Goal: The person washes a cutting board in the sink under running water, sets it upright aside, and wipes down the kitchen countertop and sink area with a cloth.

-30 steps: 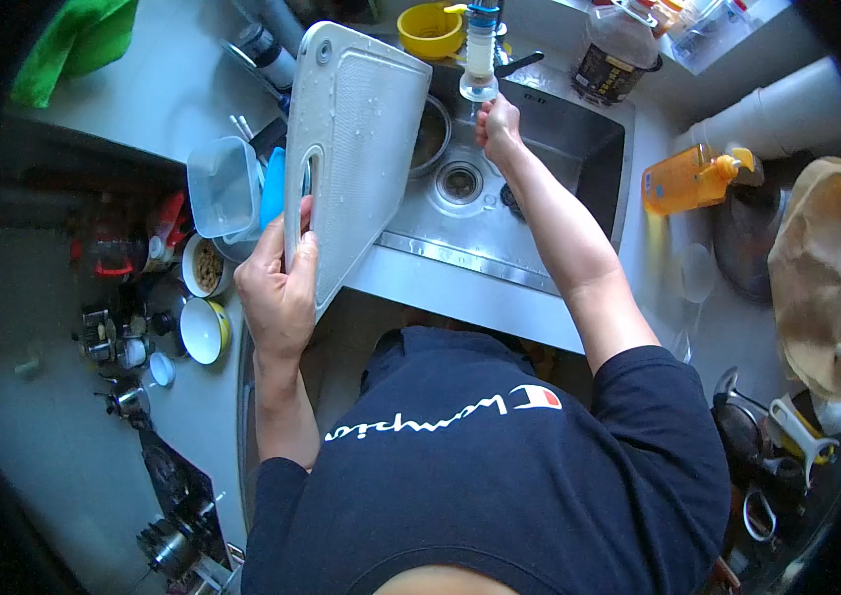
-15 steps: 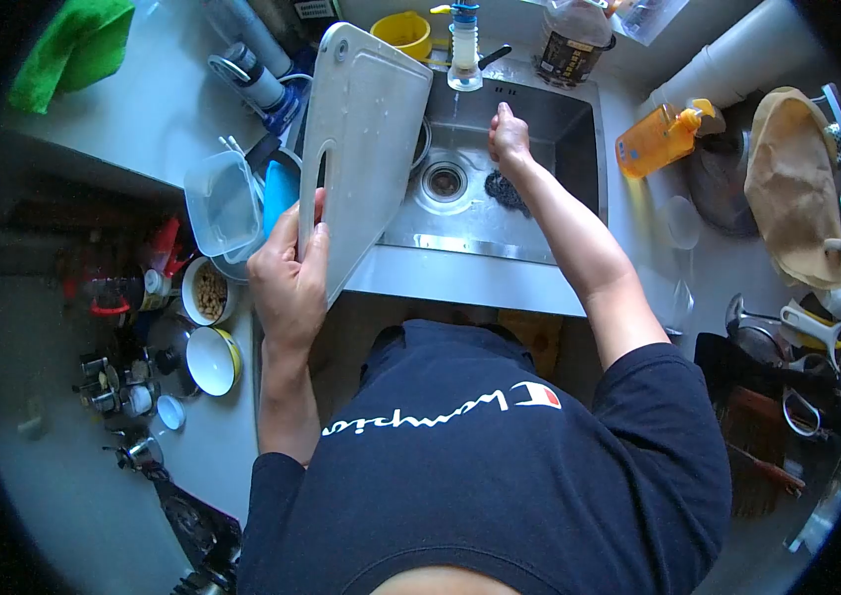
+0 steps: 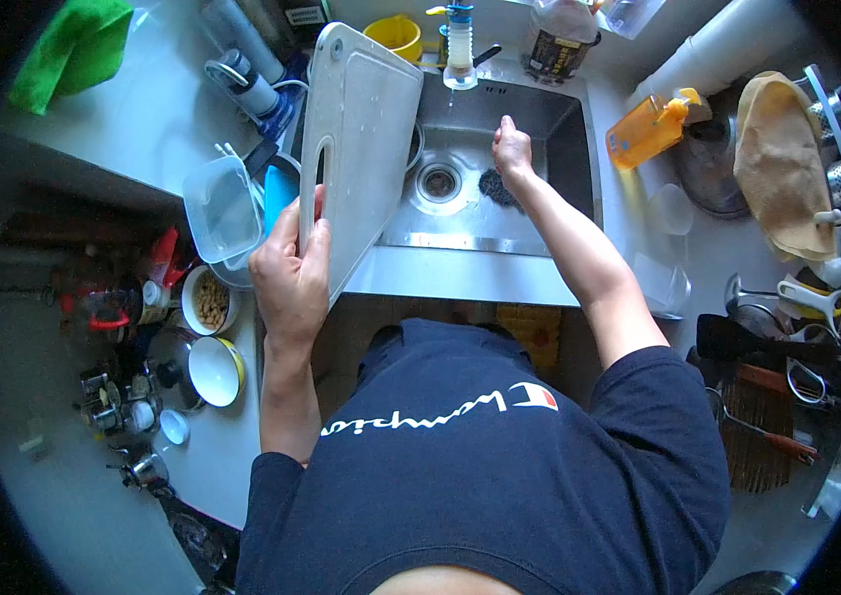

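Observation:
My left hand (image 3: 289, 268) grips the near edge of a wet white cutting board (image 3: 361, 139), which is tilted up over the left side of the metal sink (image 3: 480, 243). Over the sink's right part, my right hand (image 3: 511, 149) is closed in a loose fist; whether anything is inside it cannot be made out. The faucet (image 3: 460, 50) hangs above and behind that hand, with a little water at its outlet. A dark scrubber (image 3: 498, 186) lies in the basin below the hand, right of the drain (image 3: 438, 182).
Left of the board are a clear plastic container (image 3: 222, 210), a bowl of nuts (image 3: 210, 299) and a white-and-yellow bowl (image 3: 216, 372). A yellow basin (image 3: 393, 38) stands behind the sink. To the right are an orange soap bottle (image 3: 646, 131) and hanging utensils (image 3: 762, 337).
My right hand has moved down, away from the faucet outlet. My left hand still holds the board. The view has shifted, so the sink and counter items appear displaced.

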`<state>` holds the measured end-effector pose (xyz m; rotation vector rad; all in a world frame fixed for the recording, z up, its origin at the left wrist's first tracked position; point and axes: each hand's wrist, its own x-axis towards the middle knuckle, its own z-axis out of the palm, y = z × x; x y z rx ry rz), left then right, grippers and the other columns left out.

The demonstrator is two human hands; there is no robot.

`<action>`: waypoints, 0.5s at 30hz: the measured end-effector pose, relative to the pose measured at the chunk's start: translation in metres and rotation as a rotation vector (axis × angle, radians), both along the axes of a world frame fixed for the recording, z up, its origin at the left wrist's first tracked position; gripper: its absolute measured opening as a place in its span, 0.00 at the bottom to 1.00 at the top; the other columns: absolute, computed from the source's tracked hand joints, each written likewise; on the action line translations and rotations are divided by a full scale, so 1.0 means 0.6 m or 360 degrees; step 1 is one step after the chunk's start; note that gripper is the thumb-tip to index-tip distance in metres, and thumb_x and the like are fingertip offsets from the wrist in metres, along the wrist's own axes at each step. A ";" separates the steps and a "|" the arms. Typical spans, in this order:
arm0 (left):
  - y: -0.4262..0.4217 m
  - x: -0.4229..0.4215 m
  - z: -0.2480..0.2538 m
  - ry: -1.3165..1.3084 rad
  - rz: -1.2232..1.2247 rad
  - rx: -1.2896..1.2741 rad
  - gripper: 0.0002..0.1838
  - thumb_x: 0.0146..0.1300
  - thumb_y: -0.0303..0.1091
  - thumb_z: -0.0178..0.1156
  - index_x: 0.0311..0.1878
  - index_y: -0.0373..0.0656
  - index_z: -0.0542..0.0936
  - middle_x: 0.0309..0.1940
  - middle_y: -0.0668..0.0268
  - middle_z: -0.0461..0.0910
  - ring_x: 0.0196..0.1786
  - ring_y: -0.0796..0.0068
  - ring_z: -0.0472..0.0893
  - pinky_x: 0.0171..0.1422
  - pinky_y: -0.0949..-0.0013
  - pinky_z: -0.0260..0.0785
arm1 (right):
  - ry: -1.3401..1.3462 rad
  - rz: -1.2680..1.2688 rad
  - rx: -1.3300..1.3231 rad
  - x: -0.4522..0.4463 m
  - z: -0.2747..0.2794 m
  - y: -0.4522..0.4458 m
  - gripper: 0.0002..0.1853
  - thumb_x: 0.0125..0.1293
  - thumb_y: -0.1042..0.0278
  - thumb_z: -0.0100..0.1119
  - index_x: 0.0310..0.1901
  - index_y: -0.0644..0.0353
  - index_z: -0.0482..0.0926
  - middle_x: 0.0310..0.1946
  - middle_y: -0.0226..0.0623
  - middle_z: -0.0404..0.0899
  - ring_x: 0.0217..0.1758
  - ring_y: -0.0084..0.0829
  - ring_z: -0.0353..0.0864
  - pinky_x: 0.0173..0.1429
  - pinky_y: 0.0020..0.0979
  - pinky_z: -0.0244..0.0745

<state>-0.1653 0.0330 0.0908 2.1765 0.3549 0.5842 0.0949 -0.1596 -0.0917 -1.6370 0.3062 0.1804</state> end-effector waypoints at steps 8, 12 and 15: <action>0.001 0.004 -0.016 -0.0102 -0.0057 -0.0220 0.16 0.62 0.26 0.51 0.53 0.37 0.76 0.42 0.59 0.80 0.45 0.76 0.78 0.51 0.72 0.68 | -0.0591 0.0729 -0.0790 -0.050 0.057 -0.026 0.16 0.62 0.54 0.47 0.32 0.61 0.75 0.27 0.43 0.77 0.35 0.43 0.78 0.44 0.38 0.70; 0.003 0.007 -0.017 -0.0121 -0.0080 -0.0264 0.14 0.62 0.25 0.50 0.51 0.35 0.76 0.41 0.58 0.80 0.45 0.73 0.79 0.51 0.71 0.69 | -0.0291 0.0722 -0.0069 -0.048 0.045 -0.074 0.16 0.54 0.69 0.51 0.44 0.64 0.70 0.42 0.47 0.75 0.44 0.39 0.76 0.50 0.34 0.70; 0.001 0.006 -0.017 -0.0110 -0.0067 -0.0335 0.13 0.62 0.25 0.50 0.48 0.34 0.77 0.40 0.57 0.80 0.43 0.73 0.79 0.51 0.71 0.69 | -0.0345 0.1823 -0.1470 -0.071 -0.032 -0.139 0.10 0.50 0.79 0.47 0.31 0.63 0.78 0.30 0.42 0.80 0.40 0.31 0.79 0.45 0.32 0.72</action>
